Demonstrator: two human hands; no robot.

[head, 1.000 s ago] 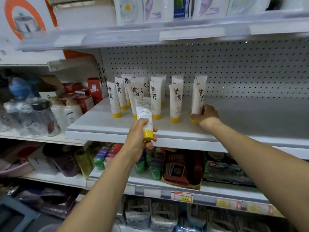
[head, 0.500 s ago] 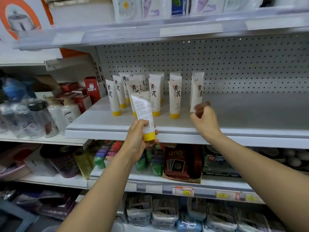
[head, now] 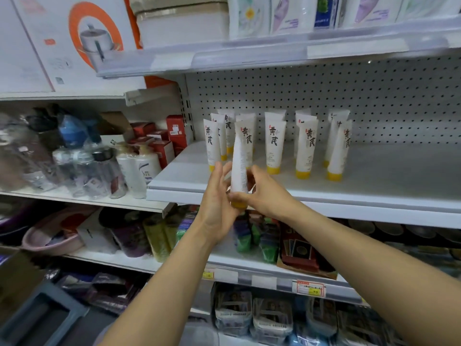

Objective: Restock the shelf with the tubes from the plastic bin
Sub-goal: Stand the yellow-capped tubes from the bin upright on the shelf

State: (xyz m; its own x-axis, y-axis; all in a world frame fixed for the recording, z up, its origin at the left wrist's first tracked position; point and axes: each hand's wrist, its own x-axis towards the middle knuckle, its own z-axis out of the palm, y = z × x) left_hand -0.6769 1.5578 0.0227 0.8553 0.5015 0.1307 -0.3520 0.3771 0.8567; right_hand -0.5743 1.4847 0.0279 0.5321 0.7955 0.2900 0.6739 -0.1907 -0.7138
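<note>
Two hands met on one white tube (head: 239,166) with a yellow cap, held cap-down and near upright, tip leaning slightly toward 1 o'clock. It hung in front of the white shelf (head: 361,204), its cap just below the shelf's front lip and its body overlapping the front row of stock. The left hand (head: 217,206) sat at 9 o'clock of the tube, fingers nearly straight and pointing to 12, laid flat along the tube's left side; not curled round it. The right hand (head: 265,196) sat at 3 o'clock, fingers curled round the tube's lower part just above the cap, gripping it. So the tube stood between both palms, most of its length sticking out above them toward 12.

About ten matching standing tubes (head: 274,146) stood cap-down on the shelf in loose rows, from 12 to 2 o'clock of the hands, well apart from the right hand. Behind them was the pegboard (head: 349,101). At 9 o'clock, on the neighbouring shelf: red boxes (head: 174,131), white pump bottles (head: 143,166), clear bottles (head: 74,168). At 5 o'clock, one shelf down, card packs (head: 300,248).
</note>
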